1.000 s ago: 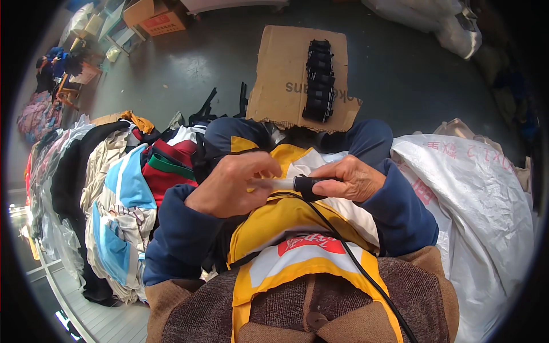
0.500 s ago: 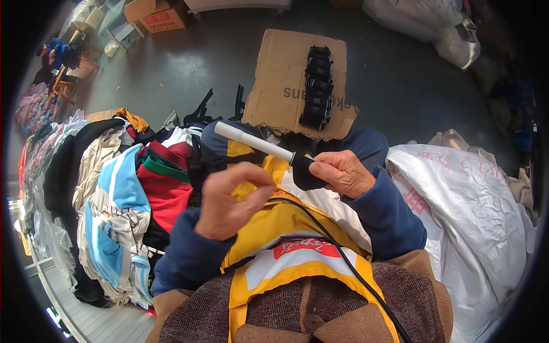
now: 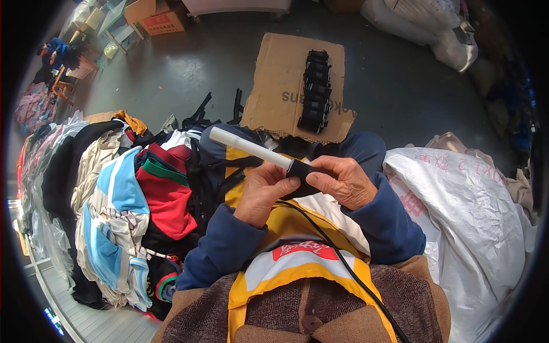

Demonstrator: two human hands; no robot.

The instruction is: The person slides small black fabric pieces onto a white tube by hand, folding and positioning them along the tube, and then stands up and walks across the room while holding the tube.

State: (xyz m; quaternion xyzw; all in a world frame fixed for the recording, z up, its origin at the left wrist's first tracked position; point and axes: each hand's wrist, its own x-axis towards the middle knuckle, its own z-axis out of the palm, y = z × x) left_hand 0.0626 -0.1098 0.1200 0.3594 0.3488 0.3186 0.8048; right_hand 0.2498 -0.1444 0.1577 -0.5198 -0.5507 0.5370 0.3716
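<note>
A white plastic tube point(image 3: 247, 147) points up and to the left in front of me, its lower end inside a black cloth-like piece point(image 3: 298, 170). My right hand point(image 3: 350, 184) is closed on that black piece, thumb on top. Against its near side my left hand point(image 3: 262, 191) pinches with thumb and fingers, close to where the tube comes out. Which exact parts the left fingertips grip is partly hidden. Below the hands lies the yellow and white apron point(image 3: 297, 228) over my lap, with a black cord point(image 3: 320, 231) running across it.
Beyond my knees a cardboard sheet point(image 3: 274, 68) lies on the floor, bearing a row of black folded pieces point(image 3: 315, 94). Piled clothes point(image 3: 120, 188) are on the left. A large white woven sack point(image 3: 457, 211) stands at the right. Cardboard boxes point(image 3: 163, 23) sit far left.
My left hand, apart from the tube before, has moved right and now pinches the black piece. The tube has shifted slightly left and down; the right hand stays on the black piece.
</note>
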